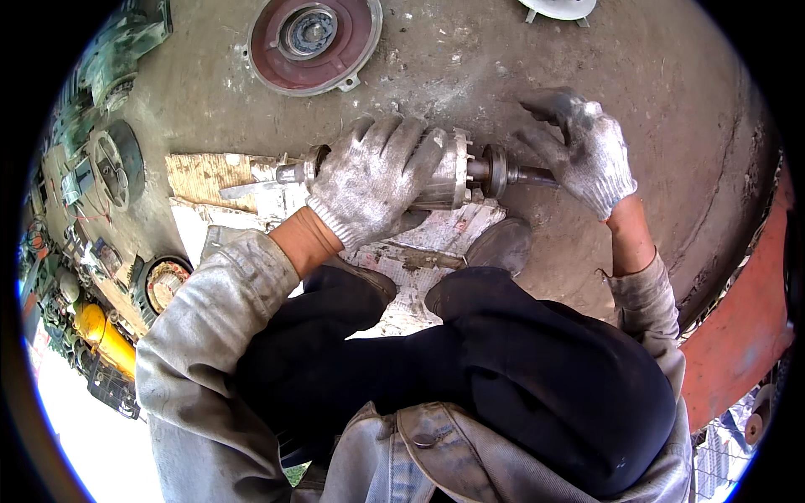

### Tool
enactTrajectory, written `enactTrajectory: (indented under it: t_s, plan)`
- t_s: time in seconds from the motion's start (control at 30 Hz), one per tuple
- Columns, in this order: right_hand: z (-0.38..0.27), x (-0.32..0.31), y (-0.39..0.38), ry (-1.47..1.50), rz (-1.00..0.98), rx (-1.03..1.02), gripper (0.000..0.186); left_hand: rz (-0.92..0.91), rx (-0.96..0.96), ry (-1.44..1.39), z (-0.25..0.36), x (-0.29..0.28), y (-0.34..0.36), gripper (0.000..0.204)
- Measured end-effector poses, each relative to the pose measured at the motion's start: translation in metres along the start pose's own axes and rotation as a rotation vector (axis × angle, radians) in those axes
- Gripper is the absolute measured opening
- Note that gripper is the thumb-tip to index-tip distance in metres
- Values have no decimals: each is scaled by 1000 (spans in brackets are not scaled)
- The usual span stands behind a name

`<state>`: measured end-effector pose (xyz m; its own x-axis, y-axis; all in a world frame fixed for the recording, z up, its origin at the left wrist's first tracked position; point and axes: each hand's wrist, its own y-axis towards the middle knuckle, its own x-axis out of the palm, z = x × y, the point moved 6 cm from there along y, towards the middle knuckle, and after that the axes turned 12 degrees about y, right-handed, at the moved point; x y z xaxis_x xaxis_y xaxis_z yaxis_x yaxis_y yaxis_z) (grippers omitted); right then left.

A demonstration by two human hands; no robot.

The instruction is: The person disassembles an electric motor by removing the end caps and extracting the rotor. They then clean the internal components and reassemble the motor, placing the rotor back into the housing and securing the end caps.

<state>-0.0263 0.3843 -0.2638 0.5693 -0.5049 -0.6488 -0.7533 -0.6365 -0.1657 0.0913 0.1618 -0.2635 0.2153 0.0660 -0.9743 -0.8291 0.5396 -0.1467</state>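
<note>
A metal rotor [445,186] with bearings and a steel shaft lies crosswise on stained cardboard [220,174] between my shoes. My left hand [376,178], in a dirty white glove, is wrapped over the rotor's left part and hides some of it. At the shaft's right end [537,176] my right hand [579,151], in a matching glove, is held with fingers apart and nothing visible in them. A bearing [495,170] sits on the shaft left of that hand. Whether the right hand touches the shaft is unclear.
A red round flanged cover [342,46] lies beyond the rotor, with a pale round part [560,7] at the top edge. At the left are a dark pulley-like part [126,149], several machine parts and a yellow cylinder [107,334]. A red metal sheet [725,335] stands at the right.
</note>
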Motion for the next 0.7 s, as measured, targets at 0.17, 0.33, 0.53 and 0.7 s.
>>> enactTrajectory:
  t_s: [0.17, 0.33, 0.53, 0.7]
  plan:
    - [-6, 34, -37, 45, -146, 112, 70, -1, 17, -6, 1, -5, 0, 103]
    - [6, 52, -59, -97, -72, -68, 83, 3, 9, -66, 1, -4, 0, 104]
    - [9, 55, -60, -130, -35, -74, 77, -129, 91, -133, -29, -33, -16, 101]
    - [11, 55, -61, -142, -47, -21, 76, -526, -61, -56, -109, -56, -76, 82]
